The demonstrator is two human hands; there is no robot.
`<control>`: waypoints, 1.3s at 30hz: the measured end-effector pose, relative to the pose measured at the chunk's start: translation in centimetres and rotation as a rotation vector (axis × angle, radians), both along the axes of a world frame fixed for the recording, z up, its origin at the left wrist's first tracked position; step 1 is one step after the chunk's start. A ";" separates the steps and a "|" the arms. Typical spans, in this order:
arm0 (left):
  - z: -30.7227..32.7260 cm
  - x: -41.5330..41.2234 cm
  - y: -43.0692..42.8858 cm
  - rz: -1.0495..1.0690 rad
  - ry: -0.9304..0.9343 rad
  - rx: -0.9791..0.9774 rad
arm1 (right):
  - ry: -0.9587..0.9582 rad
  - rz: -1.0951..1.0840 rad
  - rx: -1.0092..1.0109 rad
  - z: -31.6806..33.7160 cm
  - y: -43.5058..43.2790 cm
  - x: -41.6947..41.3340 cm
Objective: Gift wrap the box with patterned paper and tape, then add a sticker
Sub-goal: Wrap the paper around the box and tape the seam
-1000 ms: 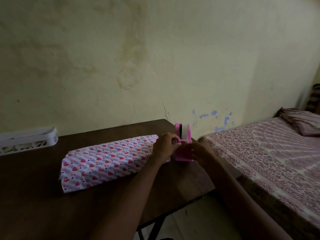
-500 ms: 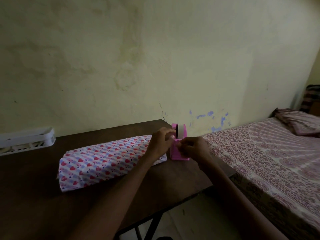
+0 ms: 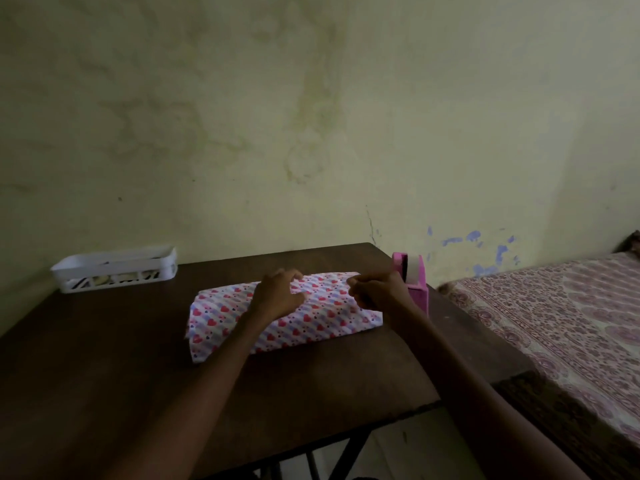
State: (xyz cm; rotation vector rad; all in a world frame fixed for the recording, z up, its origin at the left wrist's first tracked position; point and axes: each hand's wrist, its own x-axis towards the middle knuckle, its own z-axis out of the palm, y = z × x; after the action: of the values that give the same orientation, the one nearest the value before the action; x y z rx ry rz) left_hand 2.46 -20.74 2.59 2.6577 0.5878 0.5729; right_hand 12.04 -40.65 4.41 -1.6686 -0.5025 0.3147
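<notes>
Both hands have come off the pink tape dispenser (image 3: 414, 289) and swung left over the box. The view has swung too, so the parcel now sits mid-frame.

Head view: the wrapped box (image 3: 242, 317), in heart-print paper, lies flat on the dark bench (image 3: 104, 368). Its long axis runs left to right, and the right end angles slightly away, toward the dispenser. The left grip (image 3: 278, 296) rests on top around the middle of the box, fingers spread and bent, pressing the paper down rather than clutching it. The right grip (image 3: 375, 292) hovers at the far right end, just beside the dispenser. Its fingers are bunched, thumb to fingertips, and that pinch reads as holding a strip of tape, though the strip is too faint to make out.

So the box sits directly under both hands, and the right grip is nearer the end still to be sealed. My call is that the tape goes down next, across the paper the left grip is pinning.

A white basket (image 3: 114, 268) stands at the back left against the wall, and a patterned bed (image 3: 554, 323) lies to the right.
</notes>
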 end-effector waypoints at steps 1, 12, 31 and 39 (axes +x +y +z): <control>-0.3 -0.3 0.6 0.013 0.046 -0.012 | 0.005 -0.011 -0.026 0.1 0.9 0.2; 0.0 1.5 0.7 0.011 0.193 -0.010 | -0.076 -0.089 -0.404 -0.4 5.0 2.7; -0.1 2.5 0.3 0.053 0.241 -0.067 | -0.353 -0.073 -0.556 -1.2 5.8 2.1; -0.2 2.5 0.3 0.047 0.244 -0.059 | -0.320 -0.116 -0.618 -0.7 5.7 2.3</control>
State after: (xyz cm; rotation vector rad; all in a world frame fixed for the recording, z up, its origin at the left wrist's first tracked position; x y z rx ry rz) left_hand 4.92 -20.43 2.36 2.6823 0.7259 0.2403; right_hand 14.35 -34.98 3.75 -2.3612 -0.5767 0.1177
